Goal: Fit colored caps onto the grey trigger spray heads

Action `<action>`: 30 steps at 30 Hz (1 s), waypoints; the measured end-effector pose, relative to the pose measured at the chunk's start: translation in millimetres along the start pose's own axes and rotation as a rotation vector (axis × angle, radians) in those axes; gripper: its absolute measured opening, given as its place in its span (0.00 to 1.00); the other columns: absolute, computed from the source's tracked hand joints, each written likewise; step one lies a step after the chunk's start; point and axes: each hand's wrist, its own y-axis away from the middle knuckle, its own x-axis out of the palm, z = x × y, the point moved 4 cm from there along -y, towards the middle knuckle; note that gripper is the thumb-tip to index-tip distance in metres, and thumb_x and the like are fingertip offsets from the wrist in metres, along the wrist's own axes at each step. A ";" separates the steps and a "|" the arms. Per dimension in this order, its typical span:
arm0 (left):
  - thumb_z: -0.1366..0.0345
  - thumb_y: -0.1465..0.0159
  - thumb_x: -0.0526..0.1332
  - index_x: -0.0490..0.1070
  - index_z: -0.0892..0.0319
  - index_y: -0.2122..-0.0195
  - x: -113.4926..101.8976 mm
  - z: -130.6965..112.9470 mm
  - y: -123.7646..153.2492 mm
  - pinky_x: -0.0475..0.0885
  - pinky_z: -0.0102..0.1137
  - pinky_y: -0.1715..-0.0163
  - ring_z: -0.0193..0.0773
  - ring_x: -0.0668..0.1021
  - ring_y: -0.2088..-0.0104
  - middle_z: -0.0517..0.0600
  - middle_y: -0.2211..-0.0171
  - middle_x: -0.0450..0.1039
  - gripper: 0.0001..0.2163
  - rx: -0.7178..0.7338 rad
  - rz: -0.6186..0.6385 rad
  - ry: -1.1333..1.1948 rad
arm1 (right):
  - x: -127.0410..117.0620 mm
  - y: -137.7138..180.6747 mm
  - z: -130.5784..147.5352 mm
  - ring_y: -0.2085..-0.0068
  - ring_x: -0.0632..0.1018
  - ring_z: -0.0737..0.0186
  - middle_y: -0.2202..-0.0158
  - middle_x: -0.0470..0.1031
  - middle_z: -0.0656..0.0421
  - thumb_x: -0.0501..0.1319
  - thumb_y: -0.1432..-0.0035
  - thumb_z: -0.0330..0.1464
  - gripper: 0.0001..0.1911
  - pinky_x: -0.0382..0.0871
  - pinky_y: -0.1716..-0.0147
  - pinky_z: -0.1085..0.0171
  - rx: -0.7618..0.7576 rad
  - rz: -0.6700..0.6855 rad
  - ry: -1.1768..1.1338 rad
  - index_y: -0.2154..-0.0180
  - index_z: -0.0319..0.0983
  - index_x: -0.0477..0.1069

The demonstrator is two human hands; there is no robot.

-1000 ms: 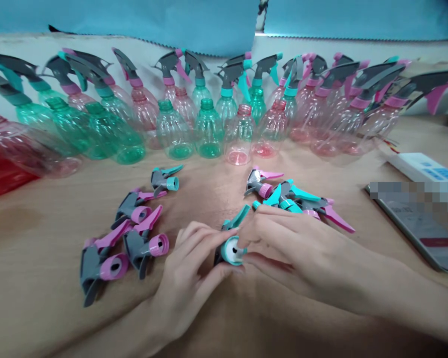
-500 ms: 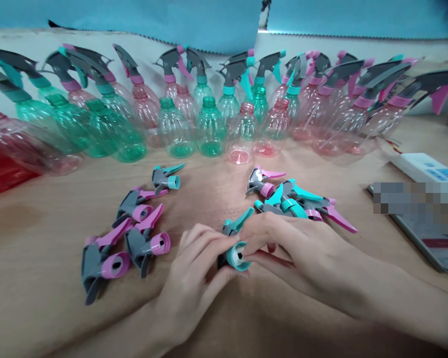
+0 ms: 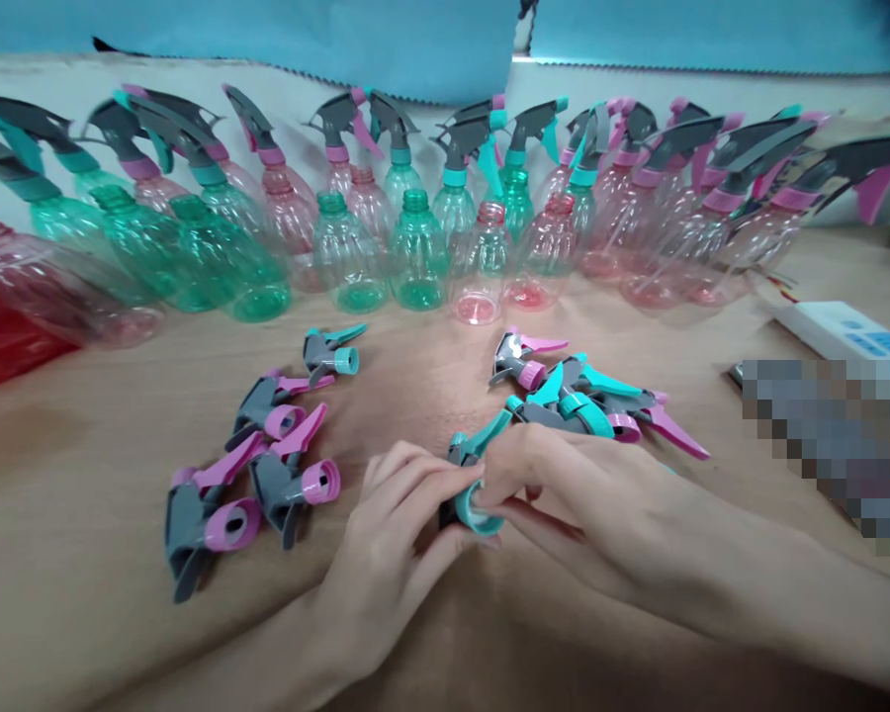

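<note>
My left hand [image 3: 397, 539] is closed around a grey trigger spray head with a turquoise trigger and collar [image 3: 482, 522], the collar's open end turned toward me. My right hand [image 3: 571, 485] comes from the right, its fingers pinched together at the collar's opening. The fingertips cover the inside of the collar, so whatever they hold there is hidden. Left of my hands lie several loose spray heads, among them a pink-collared one [image 3: 231, 524]. Just beyond my right hand is a pile of turquoise and pink spray heads [image 3: 585, 413].
Clear and green bottles without tops, such as a green one [image 3: 419, 252], stand across the table [image 3: 407, 381]. Behind and beside them are bottles fitted with spray heads [image 3: 456, 208]. A white device [image 3: 845, 331] and a blurred-out object lie at right; red material [image 3: 15, 331] is at far left.
My right fingertips have moved deeper over the collar's opening, covering the dark hole that showed before. The held spray head has shifted slightly right.
</note>
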 end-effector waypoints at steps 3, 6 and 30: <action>0.70 0.36 0.59 0.69 0.57 0.54 0.8 0.6 0.1 0.64 0.34 0.61 0.39 0.69 0.61 0.48 0.64 0.72 0.09 -0.008 0.010 0.013 | 1.5 4.2 -5.4 0.66 0.75 0.65 0.62 0.75 0.59 0.55 0.41 0.26 0.06 0.64 0.73 0.69 0.031 -0.005 0.000 0.62 0.40 0.64; 0.69 0.36 0.59 0.69 0.57 0.54 1.6 0.7 1.2 0.64 0.34 0.62 0.39 0.69 0.62 0.48 0.64 0.72 0.09 -0.005 0.014 0.014 | 4.1 2.8 -1.4 0.65 0.75 0.64 0.64 0.75 0.58 0.54 0.40 0.26 0.04 0.64 0.72 0.68 -0.001 -0.008 0.024 0.64 0.39 0.64; 0.68 0.36 0.59 0.68 0.57 0.54 -0.9 2.3 0.9 0.60 0.36 0.62 0.41 0.70 0.62 0.48 0.65 0.72 0.09 -0.022 -0.060 -0.151 | 16.5 -0.1 0.1 0.71 0.69 0.68 0.70 0.66 0.64 0.58 0.49 0.21 0.11 0.60 0.73 0.69 0.115 -0.330 0.060 0.67 0.40 0.59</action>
